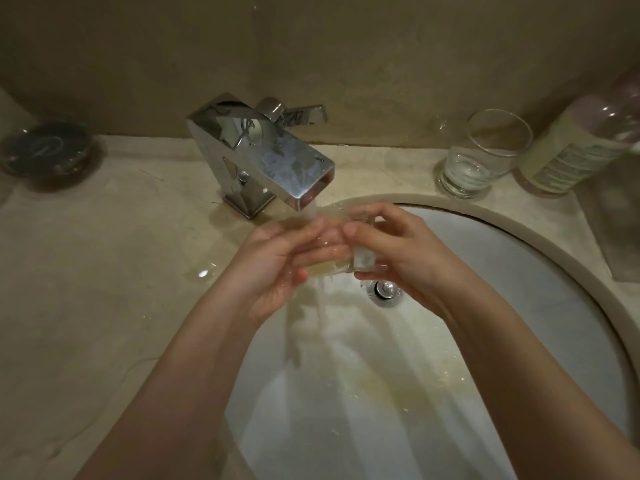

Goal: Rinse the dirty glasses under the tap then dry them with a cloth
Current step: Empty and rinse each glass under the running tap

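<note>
**Two hands, one glass under the running tap**

Two hands are seen at the centre of the frame, both wrapped around one clear glass point(341, 249) that is held tilted on its side over the sink point(540, 258). The left hand point(277, 261) is curled round the glass's open end, with its fingers laid across the wet wall. The right hand point(398, 251) is closed on the thick base, thumb on top and fingertips beneath. Water is poured from the chrome tap point(266, 157), whose spout stands just above the glass, and a stream is shed from the glass into the basin near the drain point(384, 289). Yellowish streaks are seen on the lower basin.

A second glass point(485, 154) is set upright on the table point(104, 271) at the upper right, just beside a labelled bottle point(571, 150); a little clear liquid is held in its bottom. A dark round dish point(48, 150) is placed at the upper left, well apart from the tap. A small puddle point(202, 268) is spread on the table left of the hands.
</note>
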